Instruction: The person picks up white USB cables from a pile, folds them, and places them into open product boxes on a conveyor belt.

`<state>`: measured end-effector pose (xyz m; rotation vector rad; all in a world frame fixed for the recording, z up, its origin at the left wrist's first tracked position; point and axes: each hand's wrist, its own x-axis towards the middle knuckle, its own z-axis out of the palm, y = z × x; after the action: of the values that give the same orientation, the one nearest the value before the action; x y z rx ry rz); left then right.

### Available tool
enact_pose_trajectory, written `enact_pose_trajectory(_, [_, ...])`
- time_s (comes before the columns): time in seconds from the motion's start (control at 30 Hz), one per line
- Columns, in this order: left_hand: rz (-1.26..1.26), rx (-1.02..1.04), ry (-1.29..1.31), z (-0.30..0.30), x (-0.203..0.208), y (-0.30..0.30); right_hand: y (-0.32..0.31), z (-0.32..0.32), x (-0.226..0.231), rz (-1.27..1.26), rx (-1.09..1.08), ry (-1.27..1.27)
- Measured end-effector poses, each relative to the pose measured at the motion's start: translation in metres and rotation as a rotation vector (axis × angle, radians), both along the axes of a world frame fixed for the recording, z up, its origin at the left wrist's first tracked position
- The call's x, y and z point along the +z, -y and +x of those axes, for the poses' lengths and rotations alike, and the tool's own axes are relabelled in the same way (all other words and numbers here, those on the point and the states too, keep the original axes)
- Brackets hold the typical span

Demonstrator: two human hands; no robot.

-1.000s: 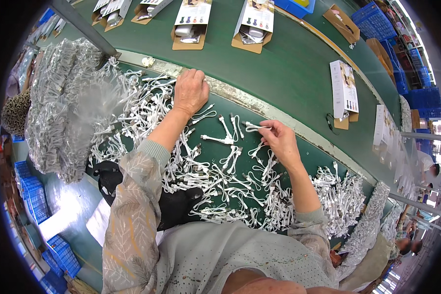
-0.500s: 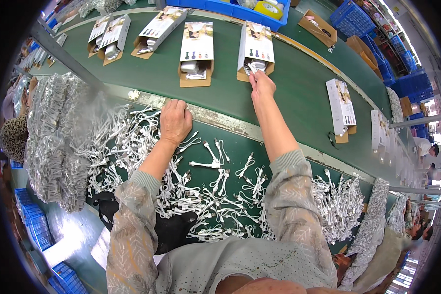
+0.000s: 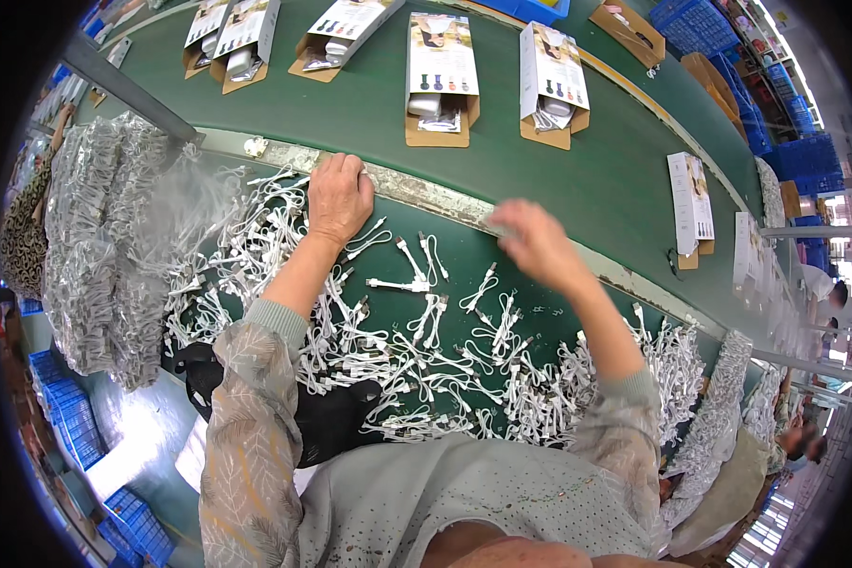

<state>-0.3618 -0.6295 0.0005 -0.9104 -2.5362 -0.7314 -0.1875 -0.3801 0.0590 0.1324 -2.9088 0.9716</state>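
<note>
My left hand [image 3: 339, 197] rests on the worn metal rail [image 3: 426, 197], fingers curled under; whatever they may hold is hidden. Over the same rail farther right, my right hand [image 3: 540, 246] is smeared by motion, and its fingers do not show clearly. Beyond it on the green belt stands an open white box [image 3: 554, 66] with a white cable at its mouth. A second open box [image 3: 442, 62], to the left, holds a white part and a silvery packet. Short white USB cables [image 3: 417, 364] lie loose across the green table below both hands.
More open boxes [image 3: 343, 28] lie at the far left of the belt, and another box [image 3: 691, 197] at the right. Bundles of bagged cables [image 3: 104, 256] are heaped left. A black cloth item [image 3: 336, 421] lies by my waist. A grey post [image 3: 133, 85] slants at left.
My right hand has drawn back from the box towards me, leaving a white cable at its mouth. The boxes have shifted right along the belt. My left hand stays at the rail.
</note>
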Motion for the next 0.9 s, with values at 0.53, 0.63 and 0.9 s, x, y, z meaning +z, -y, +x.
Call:
enact_pose_trajectory(0.53, [-0.025, -0.006, -0.02, 0.004, -0.001, 0.001, -0.035, -0.062, -0.026, 0.114, -0.72, -0.018])
enact_pose_trajectory(0.63, [-0.016, -0.007, -0.02, 0.005, -0.001, -0.004, -0.048, -0.086, -0.027, 0.197, -0.751, -0.066])
enact_pose_trajectory(0.9, [-0.006, 0.003, -0.017, 0.001, 0.0, 0.005, 0.056, -0.021, 0.013, -0.047, -0.168, 0.315])
